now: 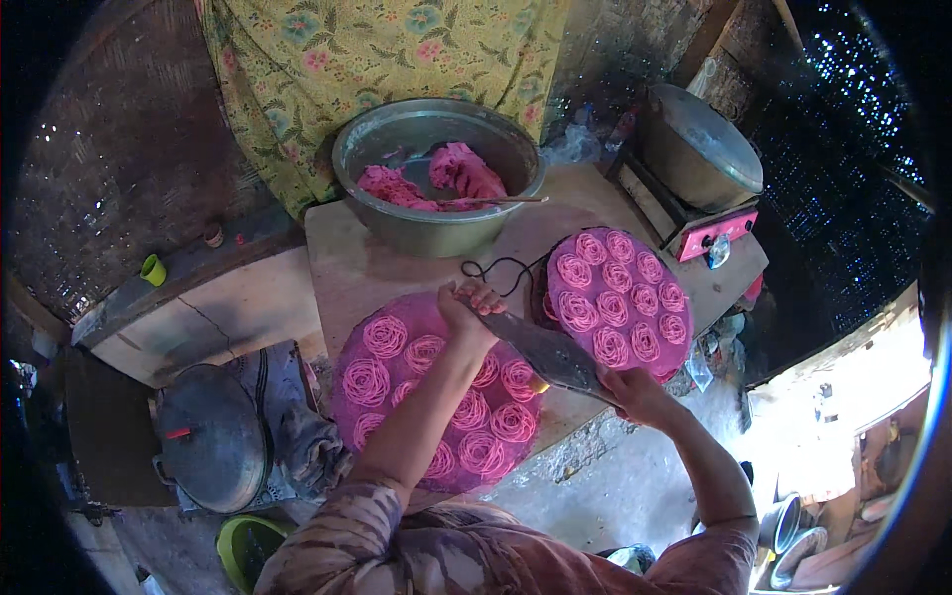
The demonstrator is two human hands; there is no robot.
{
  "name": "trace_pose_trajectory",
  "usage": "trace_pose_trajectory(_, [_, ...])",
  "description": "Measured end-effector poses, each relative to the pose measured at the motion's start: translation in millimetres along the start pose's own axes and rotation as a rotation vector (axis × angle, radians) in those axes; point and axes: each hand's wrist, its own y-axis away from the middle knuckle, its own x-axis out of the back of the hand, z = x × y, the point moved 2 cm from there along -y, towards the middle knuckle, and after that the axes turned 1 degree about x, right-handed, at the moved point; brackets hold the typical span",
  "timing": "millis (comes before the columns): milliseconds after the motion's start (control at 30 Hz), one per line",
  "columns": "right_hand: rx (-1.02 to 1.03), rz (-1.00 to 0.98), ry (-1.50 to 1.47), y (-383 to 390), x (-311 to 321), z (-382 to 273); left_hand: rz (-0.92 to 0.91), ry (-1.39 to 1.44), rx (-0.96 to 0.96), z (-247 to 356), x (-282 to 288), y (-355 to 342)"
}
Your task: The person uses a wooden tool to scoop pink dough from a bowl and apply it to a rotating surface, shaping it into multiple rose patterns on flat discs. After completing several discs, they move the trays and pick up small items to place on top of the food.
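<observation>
With both hands I hold a long, dark, flat paddle-shaped piece (pixel 550 352), tilted over the trays. My left hand (pixel 472 305) is closed round its upper left end, and my right hand (pixel 640 397) grips the lower right end. A small yellowish part (pixel 536 384) shows under its edge; the rest below is hidden. Beneath my left forearm lies a large round purple tray (pixel 359 338) bearing several pink rosettes of thin strands (pixel 385 337). Another round purple tray (pixel 633 268) with similar rosettes sits to the right, just beyond my right hand.
A big grey basin (pixel 426 233) holding pink dough (pixel 466 174) and a stick stands at the table's back. Back right, a lidded pot (pixel 704 149) rests on a stove (pixel 714 230). Another lidded pot (pixel 213 436) is at left, near a green bucket (pixel 233 555).
</observation>
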Motion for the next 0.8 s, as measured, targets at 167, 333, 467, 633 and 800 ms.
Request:
trace_pose_trajectory(167, [0.034,0.073,0.028,-1.9,-8.2,15.6,-0.055,-0.002,0.051,-6.2,17.9,-16.3])
trace_pose_trajectory(333, [-0.015,-0.414,-1.028,-8.1,-6.2,51.2,-0.156,0.065,0.090,5.4,-0.8,-7.6])
trace_pose_trajectory(467, [0.194,-0.448,-1.443,-35.3,-61.3,84.1,-0.169,0.144,0.062,6.9,-13.6,-1.3])
trace_pose_trajectory(633, [0.217,-0.472,-1.391,-53.0,-99.9,64.6,-0.206,0.207,0.060,15.8,-2.7,-3.6])
trace_pose_trajectory(800, [0.138,-0.472,-1.477,-50.4,-109.8,59.7,-0.168,0.296,0.069,16.0,7.4,-4.2])
